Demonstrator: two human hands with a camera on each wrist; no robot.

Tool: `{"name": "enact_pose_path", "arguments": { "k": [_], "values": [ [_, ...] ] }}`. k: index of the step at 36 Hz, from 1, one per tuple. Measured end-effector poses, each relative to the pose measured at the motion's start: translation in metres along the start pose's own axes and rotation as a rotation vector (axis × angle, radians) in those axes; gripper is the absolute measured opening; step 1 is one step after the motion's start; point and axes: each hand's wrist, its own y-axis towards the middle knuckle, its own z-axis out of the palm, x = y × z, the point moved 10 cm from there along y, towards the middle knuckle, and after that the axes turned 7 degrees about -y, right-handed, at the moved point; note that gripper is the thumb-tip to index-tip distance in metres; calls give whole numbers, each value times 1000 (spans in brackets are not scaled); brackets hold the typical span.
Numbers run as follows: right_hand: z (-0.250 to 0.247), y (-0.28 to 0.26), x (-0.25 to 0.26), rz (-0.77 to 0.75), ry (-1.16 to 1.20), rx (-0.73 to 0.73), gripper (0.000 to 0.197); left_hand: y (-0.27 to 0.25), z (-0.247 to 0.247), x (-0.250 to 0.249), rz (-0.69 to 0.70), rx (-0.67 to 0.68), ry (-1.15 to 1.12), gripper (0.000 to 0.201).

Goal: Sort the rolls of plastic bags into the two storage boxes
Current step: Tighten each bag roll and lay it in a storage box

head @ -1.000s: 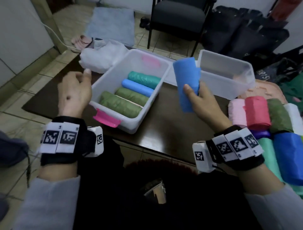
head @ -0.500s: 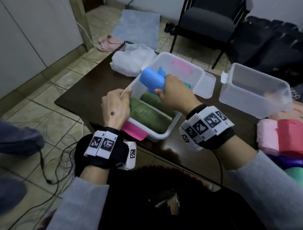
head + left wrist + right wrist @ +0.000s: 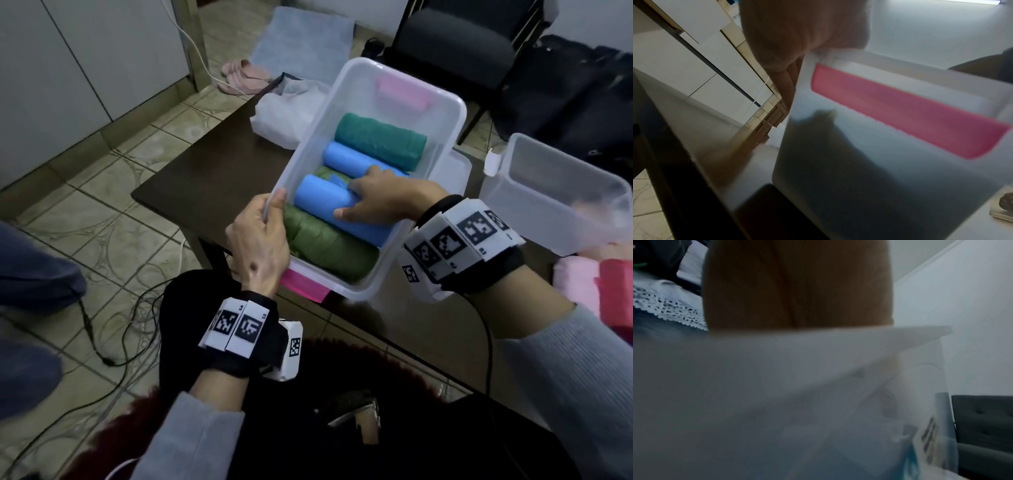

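A clear storage box (image 3: 442,113) with pink handles stands on the dark table (image 3: 205,178). It holds a teal roll (image 3: 380,140), a blue roll (image 3: 352,161) and olive green rolls (image 3: 325,240). My right hand (image 3: 376,198) holds a second blue roll (image 3: 318,198) lying on top of them, thumb on its near side and fingers over it. My left hand (image 3: 260,236) pinches the box's left rim by the near corner; the left wrist view shows the box wall (image 3: 859,162) and pink handle (image 3: 910,110). The second clear box (image 3: 548,205) stands at the right.
Pink and red rolls (image 3: 579,277) lie at the right edge. A white plastic bag (image 3: 284,113) sits at the table's far left corner, a lid (image 3: 460,171) between the boxes. A black chair (image 3: 455,37) stands behind, cables (image 3: 113,342) trail on the floor, and someone's legs (image 3: 34,274) are at the left.
My right hand carried the blue roll from above the table down into the left box. My left hand moved in and took hold of the box rim.
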Motion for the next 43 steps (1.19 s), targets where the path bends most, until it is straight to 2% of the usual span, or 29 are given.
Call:
{"name": "enact_pose_path", "arguments": {
  "k": [6,7,9,11,17,22,25,27,31,33,35,38,43],
  "values": [
    [-16,0,-7,34,94,-145,65,-1,4,2,-5,12,-26,36],
    [-23,-4,-5,27,124,-221,61,0,4,2,-3,13,-30,36],
    [-38,-17,2,-11,203,-390,40,0,5,2,-2,18,-33,36],
    [-37,-27,12,-49,233,-447,21,1,6,2,-4,18,-27,36],
    [6,-30,29,-50,97,-406,25,6,10,3,-5,32,14,38],
    [17,-25,24,-34,148,-334,32,7,13,1,-1,38,41,41],
    [16,-24,27,-18,198,-300,25,6,11,0,5,27,21,42],
    [17,-24,31,-25,242,-246,24,6,11,-2,11,22,10,42],
    [26,-23,34,-38,288,-110,35,5,10,-3,11,19,18,43],
    [29,-23,34,-49,267,-64,43,3,9,-3,9,14,21,43],
    [29,-23,37,-66,219,-43,40,3,8,-2,10,10,20,42],
    [25,-23,40,-88,231,-53,18,3,8,-3,8,13,19,40],
    [5,-31,31,-42,258,-220,24,5,11,-2,1,27,11,41]
  ]
}}
